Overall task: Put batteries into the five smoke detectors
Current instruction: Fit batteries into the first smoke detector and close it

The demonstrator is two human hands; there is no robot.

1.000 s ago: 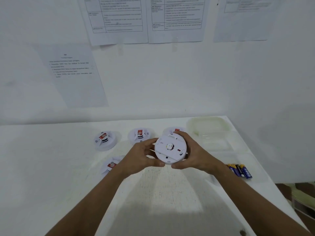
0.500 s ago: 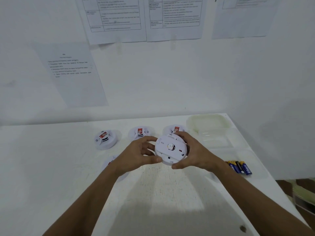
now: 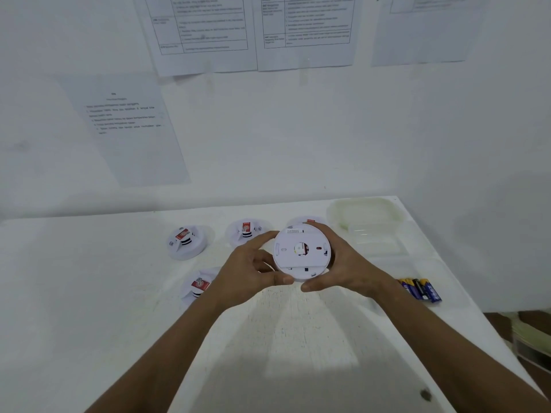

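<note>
The person holds a round white plastic smoke detector [image 3: 301, 254] in the air above the white counter [image 3: 89, 293], its flat back plate facing up toward them. The right hand [image 3: 343, 265] has its grip wrapped around the right rim, thumb under the near edge. The left hand [image 3: 247, 271] curls its fingers onto the left rim, thumb meeting the near edge.

Compared with a moment ago, the left hand has shifted its hold around the rim, and the detector sits a touch higher and more squarely faced. That looks to me like a twisting motion, probably to turn the back plate off and reach the battery bay, though I cannot tell whether the plate has loosened at all.

Four more white round detectors lie on the counter: one at far left [image 3: 187, 242], one beside it [image 3: 246, 232], one mostly hidden behind the held unit [image 3: 310, 219], and one nearer, partly behind the left wrist [image 3: 198, 286]. Each shows a red label. A small cluster of blue-and-gold batteries [image 3: 421, 290] lies at the right, near the counter edge, untouched. A translucent plastic container [image 3: 365, 217] stands at far right.

No battery is in hand yet, so this insertion has hardly begun.
</note>
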